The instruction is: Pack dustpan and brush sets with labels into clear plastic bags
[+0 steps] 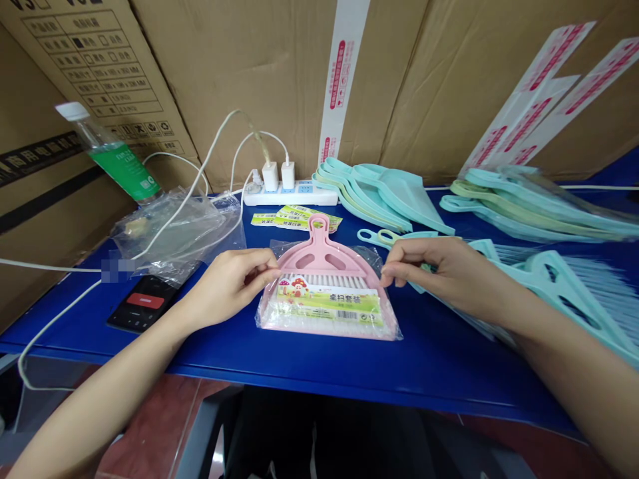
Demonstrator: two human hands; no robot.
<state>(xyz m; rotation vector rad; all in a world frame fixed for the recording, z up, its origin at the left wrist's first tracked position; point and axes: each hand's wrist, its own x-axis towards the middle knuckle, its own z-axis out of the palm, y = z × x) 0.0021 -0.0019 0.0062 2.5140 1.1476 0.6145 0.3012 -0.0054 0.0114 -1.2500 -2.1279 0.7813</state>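
Bare forearms (pixel 117 379) frame a bagged pink dustpan (pixel 327 331) on the blue tabletop (pixel 299 362).
The dustpan lies flat between the hands, handle pointing away, with a white-bristled brush (pixel 329 282) and printed label (pixel 327 303) inside the clear plastic bag (pixel 263 313). The left hand (pixel 224 283), nearly closed, pinches the bag's left edge; the right hand (pixel 429 263), fingers curled, pinches its right edge near the dustpan's rim.

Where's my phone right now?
In the head view, the smartphone lies at left on the blue table, between the clear plastic bags and your left forearm.
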